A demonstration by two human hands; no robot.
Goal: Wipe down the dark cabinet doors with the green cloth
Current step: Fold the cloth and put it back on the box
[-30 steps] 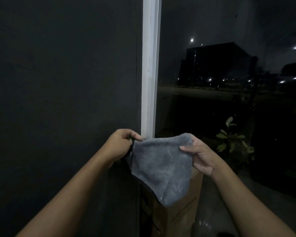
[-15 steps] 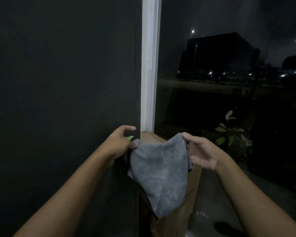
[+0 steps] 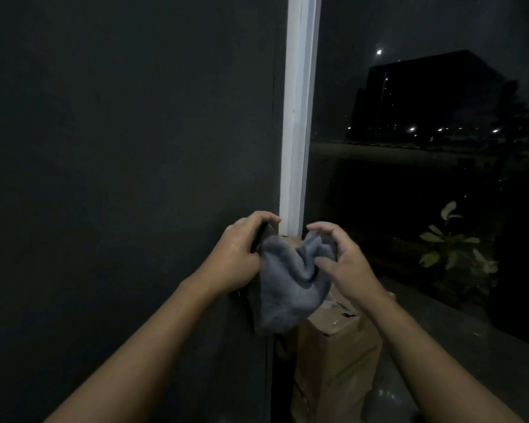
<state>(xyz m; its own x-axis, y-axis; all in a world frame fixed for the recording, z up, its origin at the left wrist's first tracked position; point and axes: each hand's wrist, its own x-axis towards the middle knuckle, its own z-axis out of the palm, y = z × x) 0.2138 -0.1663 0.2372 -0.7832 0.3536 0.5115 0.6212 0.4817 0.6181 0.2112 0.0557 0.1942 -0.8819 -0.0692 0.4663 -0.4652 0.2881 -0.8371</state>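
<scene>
The cloth (image 3: 287,288) looks grey in this dim light and hangs bunched between my two hands, in front of the right edge of the dark cabinet door (image 3: 119,178). My left hand (image 3: 242,257) grips its left edge close to the door's edge. My right hand (image 3: 339,264) pinches its right side, fingers curled. The cloth's lower part droops down over a cardboard box.
A white window frame (image 3: 298,117) runs upright just right of the door. Dark window glass (image 3: 425,178) shows night lights and a building outside. A cardboard box (image 3: 336,355) stands on the floor below my hands. A leafy plant (image 3: 452,245) sits at the right.
My hands have come closer together, and the cloth that was spread flat between them is now bunched and folded in the middle.
</scene>
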